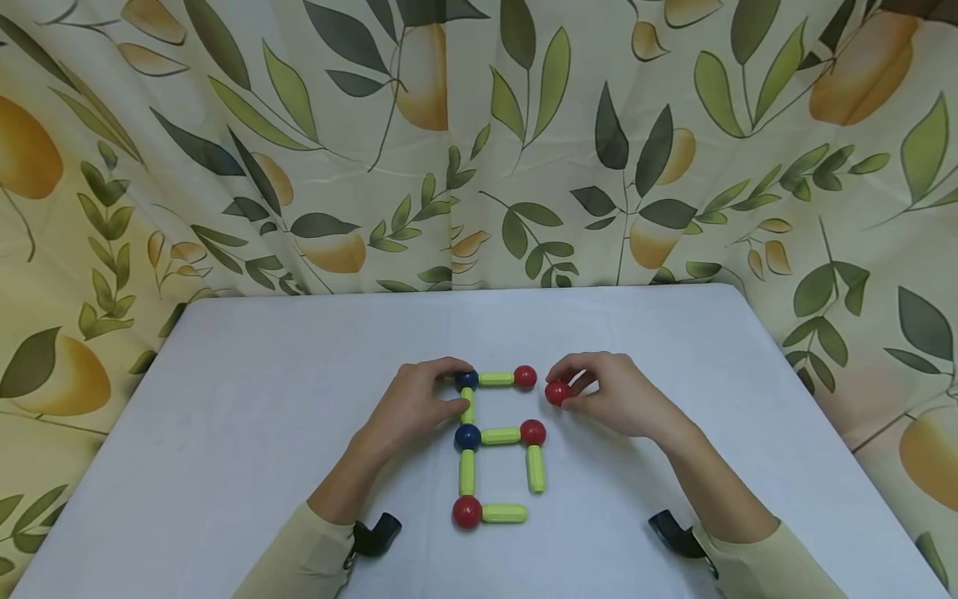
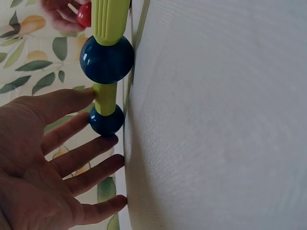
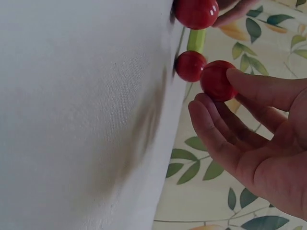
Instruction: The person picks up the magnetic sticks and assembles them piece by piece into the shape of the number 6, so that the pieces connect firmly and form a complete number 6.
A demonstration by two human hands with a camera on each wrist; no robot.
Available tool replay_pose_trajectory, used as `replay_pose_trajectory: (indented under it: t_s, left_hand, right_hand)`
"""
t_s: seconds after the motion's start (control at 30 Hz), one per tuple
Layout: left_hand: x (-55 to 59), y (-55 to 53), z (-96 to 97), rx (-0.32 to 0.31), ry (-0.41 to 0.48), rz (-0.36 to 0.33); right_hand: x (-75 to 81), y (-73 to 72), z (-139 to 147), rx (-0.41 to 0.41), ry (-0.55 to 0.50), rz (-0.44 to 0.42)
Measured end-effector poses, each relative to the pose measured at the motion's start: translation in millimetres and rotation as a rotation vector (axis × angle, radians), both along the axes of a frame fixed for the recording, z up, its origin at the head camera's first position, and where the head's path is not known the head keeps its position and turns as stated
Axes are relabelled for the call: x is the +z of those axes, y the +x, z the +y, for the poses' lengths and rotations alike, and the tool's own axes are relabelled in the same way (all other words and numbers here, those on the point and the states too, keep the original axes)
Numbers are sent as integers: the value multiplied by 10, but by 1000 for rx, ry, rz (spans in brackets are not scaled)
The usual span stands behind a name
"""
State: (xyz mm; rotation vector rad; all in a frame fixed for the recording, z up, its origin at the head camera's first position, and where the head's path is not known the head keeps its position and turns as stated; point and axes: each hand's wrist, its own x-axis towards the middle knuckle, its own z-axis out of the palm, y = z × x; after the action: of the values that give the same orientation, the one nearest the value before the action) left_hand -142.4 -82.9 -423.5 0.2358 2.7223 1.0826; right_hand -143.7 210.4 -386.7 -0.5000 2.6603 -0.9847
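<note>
On the white table lies a figure of yellow-green sticks joined by red and dark blue balls. My left hand (image 1: 415, 399) is at its upper left corner. Its fingertips touch the far blue ball (image 1: 466, 380), and the thumb rests against the stick (image 1: 467, 406) below it. The left wrist view shows those fingers fairly straight and spread. Between thumb and fingers, my right hand (image 1: 617, 391) pinches a loose red ball (image 1: 557, 393). This ball is just right of the red ball (image 1: 525, 378) ending the top stick (image 1: 496, 378), and overlaps that one in the right wrist view.
A second blue ball (image 1: 467, 437) and another red ball (image 1: 533, 433) bound the middle stick (image 1: 501, 436). One stick (image 1: 535, 470) points toward me; a bottom stick (image 1: 505, 513) extends from the near red ball (image 1: 467, 512). A patterned curtain (image 1: 524, 166) hangs behind the table (image 1: 262, 433).
</note>
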Motion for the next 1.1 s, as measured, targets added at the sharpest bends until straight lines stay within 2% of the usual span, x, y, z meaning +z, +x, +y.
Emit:
replay_pose_trajectory:
  t_s: [0.53, 1.1]
  left_hand:
    - [-2, 5, 3, 2, 2, 11]
    - [-11, -5, -10, -1, 7, 11]
  right_hand:
    - [112, 328, -59, 181, -27, -89]
    - [117, 495, -139, 352, -37, -164]
